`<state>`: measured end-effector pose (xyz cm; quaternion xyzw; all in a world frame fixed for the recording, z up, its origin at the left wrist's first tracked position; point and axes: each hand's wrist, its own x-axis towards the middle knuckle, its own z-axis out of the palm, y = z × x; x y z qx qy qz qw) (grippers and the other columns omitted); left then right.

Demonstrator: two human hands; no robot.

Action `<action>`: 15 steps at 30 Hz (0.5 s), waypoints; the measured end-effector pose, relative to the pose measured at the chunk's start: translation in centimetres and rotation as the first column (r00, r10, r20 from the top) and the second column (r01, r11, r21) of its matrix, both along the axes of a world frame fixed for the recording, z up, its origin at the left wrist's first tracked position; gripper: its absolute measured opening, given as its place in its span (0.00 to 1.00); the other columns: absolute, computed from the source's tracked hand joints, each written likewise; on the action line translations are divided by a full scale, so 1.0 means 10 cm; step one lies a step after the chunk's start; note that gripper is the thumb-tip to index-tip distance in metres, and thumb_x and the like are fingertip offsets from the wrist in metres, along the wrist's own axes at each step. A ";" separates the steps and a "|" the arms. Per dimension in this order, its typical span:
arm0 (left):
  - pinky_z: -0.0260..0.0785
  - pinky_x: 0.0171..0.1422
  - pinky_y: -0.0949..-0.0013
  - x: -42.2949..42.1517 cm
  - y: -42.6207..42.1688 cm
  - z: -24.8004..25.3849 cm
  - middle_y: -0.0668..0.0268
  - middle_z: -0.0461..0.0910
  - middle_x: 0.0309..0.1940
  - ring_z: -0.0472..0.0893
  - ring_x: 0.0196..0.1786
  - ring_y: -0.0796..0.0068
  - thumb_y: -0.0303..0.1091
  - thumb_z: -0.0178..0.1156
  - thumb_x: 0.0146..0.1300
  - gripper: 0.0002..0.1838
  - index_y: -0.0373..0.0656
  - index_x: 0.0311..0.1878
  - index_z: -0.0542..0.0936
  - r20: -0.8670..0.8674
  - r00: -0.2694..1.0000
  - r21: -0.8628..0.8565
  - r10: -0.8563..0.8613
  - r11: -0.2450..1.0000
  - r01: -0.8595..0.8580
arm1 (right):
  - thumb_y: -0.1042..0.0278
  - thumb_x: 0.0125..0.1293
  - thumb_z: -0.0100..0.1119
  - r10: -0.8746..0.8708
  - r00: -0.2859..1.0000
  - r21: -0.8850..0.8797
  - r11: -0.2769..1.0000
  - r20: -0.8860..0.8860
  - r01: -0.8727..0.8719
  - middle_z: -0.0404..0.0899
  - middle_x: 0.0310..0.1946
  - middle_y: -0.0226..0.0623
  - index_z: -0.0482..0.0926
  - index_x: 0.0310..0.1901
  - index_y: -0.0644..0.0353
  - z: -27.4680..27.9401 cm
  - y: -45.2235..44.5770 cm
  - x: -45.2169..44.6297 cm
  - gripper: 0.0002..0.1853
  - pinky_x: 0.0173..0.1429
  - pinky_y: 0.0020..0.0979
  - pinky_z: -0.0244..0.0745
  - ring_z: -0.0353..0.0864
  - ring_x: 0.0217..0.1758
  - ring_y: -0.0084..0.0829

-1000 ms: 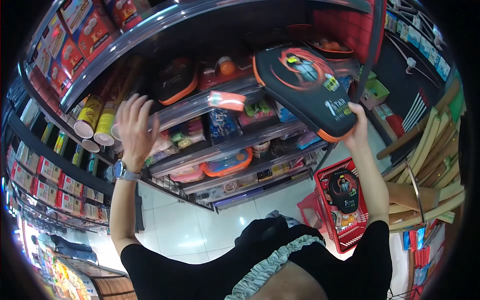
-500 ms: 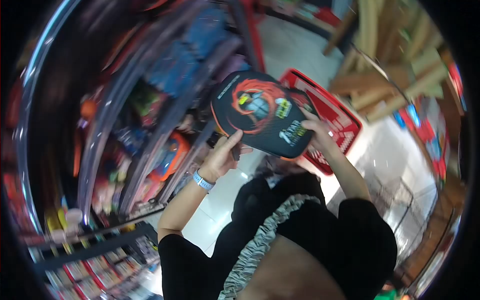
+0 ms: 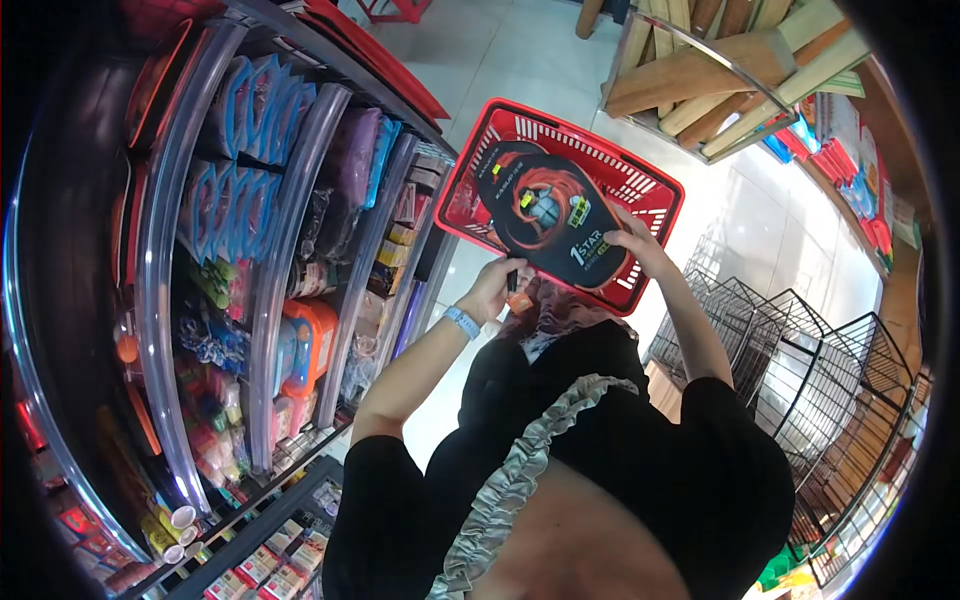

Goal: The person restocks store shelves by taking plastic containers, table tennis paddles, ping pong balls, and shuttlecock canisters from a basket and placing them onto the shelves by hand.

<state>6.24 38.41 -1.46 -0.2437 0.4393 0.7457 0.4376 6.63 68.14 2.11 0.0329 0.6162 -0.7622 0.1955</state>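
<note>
the shelf rack [image 3: 310, 150] fills the frame's left; the red shopping basket [image 3: 672, 205], upper centre; over it, the black 1 star case [image 3: 560, 235], lower-right edge pinched in the right hand [image 3: 645, 248]; left hand [image 3: 490, 292] curled by its lower-left edge, grip impossible to tell; looks like settling the case in; the next move calls for a level release.

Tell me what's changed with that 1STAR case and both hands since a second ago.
The black 1STAR case has moved down, away from the shelves, to over the red shopping basket. The left hand, open and apart from the case earlier, is now at its near edge. The right hand still holds the lettered end.
</note>
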 end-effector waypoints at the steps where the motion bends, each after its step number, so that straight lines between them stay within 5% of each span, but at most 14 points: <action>1: 0.74 0.36 0.76 -0.07 0.05 0.03 0.60 0.81 0.37 0.77 0.31 0.76 0.31 0.56 0.65 0.07 0.37 0.41 0.75 0.005 0.999 -0.028 0.052 0.998 -0.052 | 0.65 0.60 0.59 0.037 0.999 -0.011 0.999 0.003 -0.037 0.73 0.58 0.39 0.61 0.68 0.65 -0.09 0.02 -0.11 0.35 0.64 0.29 0.65 0.72 0.59 0.28; 3: 0.71 0.41 0.73 -0.15 0.14 -0.09 0.66 0.79 0.33 0.75 0.31 0.78 0.33 0.56 0.65 0.06 0.42 0.41 0.76 -0.052 0.991 -0.074 0.126 0.989 -0.129 | 0.66 0.59 0.62 0.026 1.000 0.002 1.000 -0.016 -0.026 0.72 0.58 0.39 0.61 0.68 0.66 -0.25 0.02 -0.29 0.36 0.64 0.30 0.65 0.71 0.60 0.29; 5: 0.69 0.48 0.70 -0.25 0.13 -0.10 0.69 0.79 0.36 0.76 0.36 0.79 0.35 0.56 0.65 0.08 0.45 0.45 0.76 -0.134 0.991 -0.203 0.010 0.979 -0.038 | 0.66 0.59 0.64 0.011 0.999 -0.036 0.999 -0.047 -0.013 0.76 0.53 0.39 0.63 0.66 0.67 -0.41 -0.09 -0.44 0.35 0.63 0.31 0.67 0.74 0.56 0.30; 8: 0.66 0.54 0.68 -0.25 0.13 -0.09 0.73 0.77 0.37 0.75 0.42 0.80 0.37 0.57 0.64 0.09 0.49 0.46 0.75 -0.179 0.979 -0.266 -0.101 0.963 0.051 | 0.68 0.57 0.65 0.189 0.977 0.614 0.784 -0.096 -0.091 0.74 0.56 0.46 0.67 0.64 0.66 -0.72 -0.14 -0.62 0.32 0.60 0.30 0.71 0.75 0.58 0.31; 9: 0.66 0.55 0.67 -0.22 0.19 -0.08 0.75 0.77 0.38 0.75 0.44 0.81 0.37 0.58 0.64 0.09 0.49 0.46 0.75 -0.184 0.975 -0.265 -0.127 0.961 0.075 | 0.65 0.56 0.65 0.139 0.977 0.494 0.868 -0.161 -0.042 0.75 0.54 0.50 0.70 0.61 0.65 -0.86 -0.19 -0.65 0.31 0.58 0.33 0.73 0.78 0.56 0.36; 10: 0.65 0.55 0.67 -0.18 0.24 -0.09 0.76 0.76 0.38 0.74 0.46 0.81 0.38 0.58 0.63 0.09 0.50 0.45 0.74 -0.191 0.970 -0.266 -0.152 0.959 0.098 | 0.64 0.55 0.65 0.171 0.962 0.584 0.812 -0.214 -0.015 0.76 0.53 0.50 0.70 0.60 0.65 -0.90 -0.22 -0.66 0.31 0.58 0.34 0.73 0.78 0.56 0.39; 11: 0.65 0.46 0.70 -0.10 0.31 -0.11 0.75 0.73 0.33 0.72 0.40 0.85 0.36 0.58 0.61 0.09 0.51 0.45 0.76 -0.211 0.976 -0.235 -0.044 0.972 -0.007 | 0.63 0.54 0.65 0.211 0.941 0.664 0.748 -0.264 0.019 0.76 0.52 0.50 0.71 0.60 0.65 -0.93 -0.25 -0.64 0.31 0.58 0.35 0.73 0.78 0.55 0.41; 13: 0.68 0.44 0.69 -0.01 0.27 -0.32 0.74 0.73 0.34 0.73 0.40 0.84 0.36 0.58 0.61 0.12 0.50 0.49 0.76 -0.254 0.966 -0.085 -0.050 0.996 0.030 | 0.58 0.53 0.64 0.245 0.925 0.707 0.706 -0.291 0.035 0.76 0.51 0.53 0.72 0.58 0.65 -0.83 -0.31 -0.61 0.32 0.60 0.39 0.71 0.77 0.55 0.48; 15: 0.71 0.41 0.71 0.18 0.10 -0.85 0.73 0.76 0.37 0.77 0.41 0.79 0.39 0.59 0.63 0.11 0.49 0.47 0.75 -0.283 0.958 0.116 0.050 0.993 -0.017 | 0.65 0.57 0.62 0.302 0.884 0.745 0.663 -0.358 0.075 0.77 0.50 0.49 0.70 0.59 0.67 -1.21 -0.31 -0.64 0.28 0.59 0.36 0.70 0.77 0.54 0.40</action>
